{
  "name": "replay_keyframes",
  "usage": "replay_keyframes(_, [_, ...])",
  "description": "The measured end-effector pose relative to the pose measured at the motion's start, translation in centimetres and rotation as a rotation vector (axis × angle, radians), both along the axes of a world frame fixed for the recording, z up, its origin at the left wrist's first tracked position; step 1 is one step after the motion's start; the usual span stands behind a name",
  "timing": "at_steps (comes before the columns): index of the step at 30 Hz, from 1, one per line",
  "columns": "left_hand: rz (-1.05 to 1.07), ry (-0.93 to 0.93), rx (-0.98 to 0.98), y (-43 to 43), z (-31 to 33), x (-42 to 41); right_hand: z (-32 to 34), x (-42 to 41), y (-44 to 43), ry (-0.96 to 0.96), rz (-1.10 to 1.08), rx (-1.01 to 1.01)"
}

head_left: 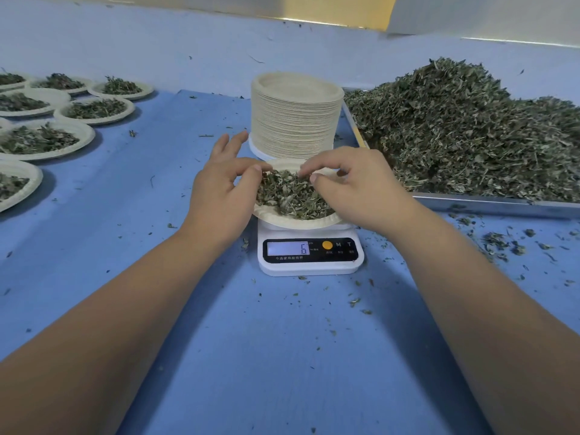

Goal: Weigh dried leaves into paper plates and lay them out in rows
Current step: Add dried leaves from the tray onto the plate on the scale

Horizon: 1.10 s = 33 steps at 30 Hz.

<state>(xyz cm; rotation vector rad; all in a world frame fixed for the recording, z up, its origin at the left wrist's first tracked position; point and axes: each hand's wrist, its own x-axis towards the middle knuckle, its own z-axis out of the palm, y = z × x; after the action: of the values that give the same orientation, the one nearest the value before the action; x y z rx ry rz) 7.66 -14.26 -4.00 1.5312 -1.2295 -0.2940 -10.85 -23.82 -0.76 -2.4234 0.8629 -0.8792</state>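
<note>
We see a wide blue desk (282, 356) that holds it all. The biggest thing on it is the pile of dried leaves (470, 130), heaped on a metal tray (489, 204) at the right. At the far left sit the filled plates (97, 109), set in rows, each with leaves in it. At the back, in the middle, stands a tall stack of paper plates (296, 117). Just in front of the stack is a white kitchen scale (310, 255), and on it rests one paper plate (282, 219) with a small heap of leaves (292, 196) inside. Both hands are over this plate. The left hand (219, 196) is spread, its fingers straight and apart, and its thumb touches the far left side of the plate. The right hand (354, 180) has its fingers curled down and pinches a few bits of the small heap of leaves. The little screen (288, 248) on the scale shows a 6. Loose crumbs (502, 243) of leaf lie around. We think this is the weighing step, fixing the amount a pinch at a time. We cannot tell what number is wanted. Next, we think, the hands must let go so the number can settle. If it is right, they must lift the plate flat and slow and set it beside the others at the left.
</note>
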Motion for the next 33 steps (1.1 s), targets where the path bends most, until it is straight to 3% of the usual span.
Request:
replay_keyframes(5, [-0.021,-0.011,0.041,0.0,0.1,0.1,-0.1,0.0,0.0,0.099,0.064,0.027])
replay_keyframes(10, [-0.07,0.022,0.008,-0.1,-0.3,0.2,0.2,-0.4,0.1,-0.072,0.116,0.079])
replay_keyframes(15, [-0.141,-0.03,0.052,-0.2,-0.4,0.5,-0.1,-0.3,0.1,0.056,0.224,0.034])
replay_keyframes(17, [-0.173,-0.032,0.047,-0.2,-0.4,0.6,0.0,-0.5,-0.5,-0.028,0.14,0.032])
replay_keyframes(20, [-0.157,0.047,-0.034,-0.2,-0.2,0.9,0.5,-2.1,-2.2,-0.092,-0.172,-0.15])
replay_keyframes(22, [-0.132,0.077,-0.043,-0.2,-0.2,1.1,0.3,-3.7,-3.7,0.07,-0.372,-0.181])
replay_keyframes(24, [-0.104,0.081,-0.023,-0.4,-0.6,1.2,-0.6,-4.9,-4.9,0.355,-0.537,-0.103])
replay_keyframes(27, [-0.084,0.075,-0.013,-0.6,-0.8,1.1,-1.9,-5.5,-5.5,0.586,-0.565,-0.033])
replay_keyframes(33, [-0.061,0.107,-0.061,-0.6,-0.9,1.1,-2.1,-5.0,-5.6,0.447,-0.508,-0.138])
